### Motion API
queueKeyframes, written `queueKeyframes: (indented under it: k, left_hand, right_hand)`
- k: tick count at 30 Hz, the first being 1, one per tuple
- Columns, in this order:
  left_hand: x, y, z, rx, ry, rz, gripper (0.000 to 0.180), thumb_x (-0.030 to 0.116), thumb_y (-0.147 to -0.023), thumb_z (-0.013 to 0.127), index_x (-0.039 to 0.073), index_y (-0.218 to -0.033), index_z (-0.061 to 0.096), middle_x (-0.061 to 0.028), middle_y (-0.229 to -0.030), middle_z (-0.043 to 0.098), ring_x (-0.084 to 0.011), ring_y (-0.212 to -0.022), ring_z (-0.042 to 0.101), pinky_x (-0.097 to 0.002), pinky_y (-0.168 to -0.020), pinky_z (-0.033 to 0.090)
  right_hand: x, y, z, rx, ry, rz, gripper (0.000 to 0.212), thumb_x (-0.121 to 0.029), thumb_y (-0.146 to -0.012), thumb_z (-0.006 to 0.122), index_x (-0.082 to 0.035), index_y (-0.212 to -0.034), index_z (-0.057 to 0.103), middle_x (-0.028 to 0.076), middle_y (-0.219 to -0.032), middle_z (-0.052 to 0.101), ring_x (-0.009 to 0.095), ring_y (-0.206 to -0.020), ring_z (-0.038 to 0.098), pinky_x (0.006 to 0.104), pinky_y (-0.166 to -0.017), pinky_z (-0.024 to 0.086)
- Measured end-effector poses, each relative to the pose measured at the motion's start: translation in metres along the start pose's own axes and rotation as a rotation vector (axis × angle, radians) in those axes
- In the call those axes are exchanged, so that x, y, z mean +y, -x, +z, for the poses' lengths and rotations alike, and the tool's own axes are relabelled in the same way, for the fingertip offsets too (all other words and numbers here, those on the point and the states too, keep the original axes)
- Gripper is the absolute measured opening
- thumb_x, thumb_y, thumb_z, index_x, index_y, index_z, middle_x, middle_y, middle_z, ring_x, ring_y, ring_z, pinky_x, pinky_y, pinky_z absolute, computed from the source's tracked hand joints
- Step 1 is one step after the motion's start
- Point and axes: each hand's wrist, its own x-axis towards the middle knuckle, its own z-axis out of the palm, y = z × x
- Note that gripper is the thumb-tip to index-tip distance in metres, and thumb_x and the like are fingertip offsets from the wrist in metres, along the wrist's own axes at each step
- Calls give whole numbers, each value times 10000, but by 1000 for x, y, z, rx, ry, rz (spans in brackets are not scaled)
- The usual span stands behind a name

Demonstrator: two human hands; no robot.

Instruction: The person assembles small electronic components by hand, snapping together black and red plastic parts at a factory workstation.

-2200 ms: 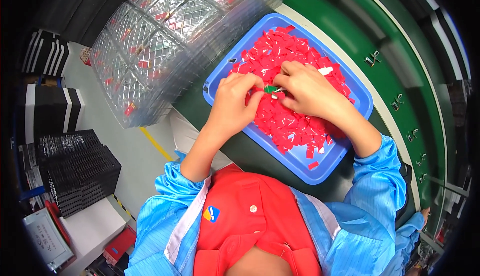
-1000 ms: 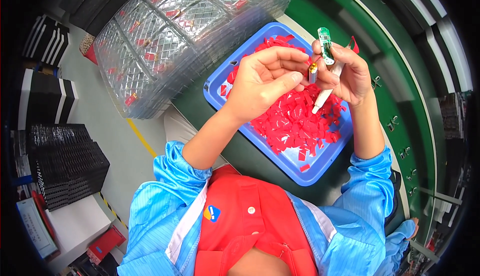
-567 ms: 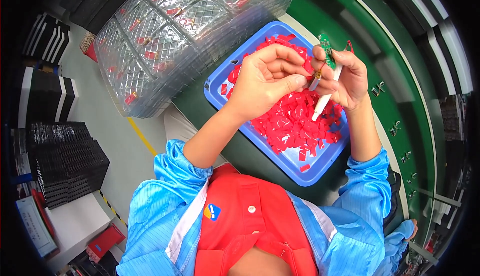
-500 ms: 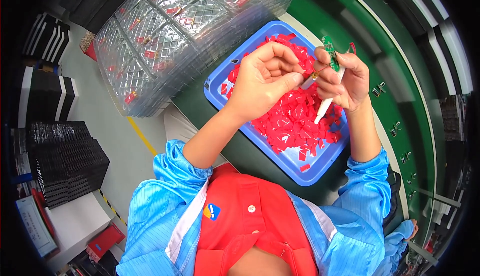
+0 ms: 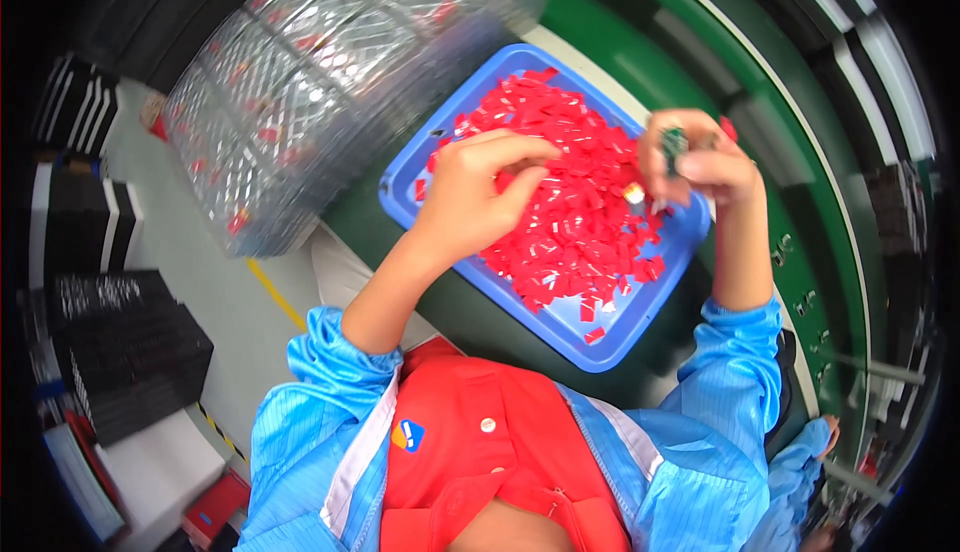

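My left hand point(image 5: 482, 190) hovers above the left part of a blue plastic tray point(image 5: 398, 164), thumb and curved fingers apart, with nothing visible between them. Small red film pieces point(image 5: 570, 197) fill much of the tray. Over its right edge, my right hand point(image 5: 705, 162) is closed around a small green circuit board point(image 5: 674, 144), smeared by motion. A small silvery part point(image 5: 635, 195) shows just below those fingers; whether it is wired to the board cannot be made out. The white tapered stick seen earlier in this hand is mostly hidden or blurred.
Left of the tray rises a stack of clear plastic blister trays point(image 5: 330, 82) with red-marked parts inside. A green work surface with a pale rail point(image 5: 800, 112) curves along the right. Black stacked trays point(image 5: 130, 352) stand far left. Another person's blue sleeve point(image 5: 795, 482) shows lower right.
My left hand has moved left, away from the silvery part, and its fingers have spread. My right hand has shifted right and turned with the board. The whole view has swung slightly.
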Motion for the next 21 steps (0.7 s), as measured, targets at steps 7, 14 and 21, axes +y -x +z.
queueKeyframes:
  k: [7,14,21]
  left_hand:
    - [-4,15,-2,36,126,-132,131,9,-763,705,-8,-890,679,-85,-790,665,-127,-711,627,-252,-656,497]
    - [2,39,-46,174,-194,-59,139,-55,-730,677,-15,-863,677,-117,-817,670,-192,-790,644,-288,-730,490]
    - [-7,54,-121,440,-1206,102,147,85,-779,692,14,-895,637,-141,-1079,616,-315,-1019,573,-416,-883,425]
  right_hand:
    - [-3,-23,-77,458,715,198,213,-144,-796,567,-79,-986,640,-40,-745,557,44,-634,476,209,-480,383]
    - [65,49,-168,454,1161,96,317,-10,-724,529,-32,-1020,641,101,-1010,599,260,-995,567,336,-887,455]
    - [41,45,-66,528,1198,-67,289,-33,-880,494,-27,-1159,568,137,-1015,571,282,-1009,549,377,-860,448]
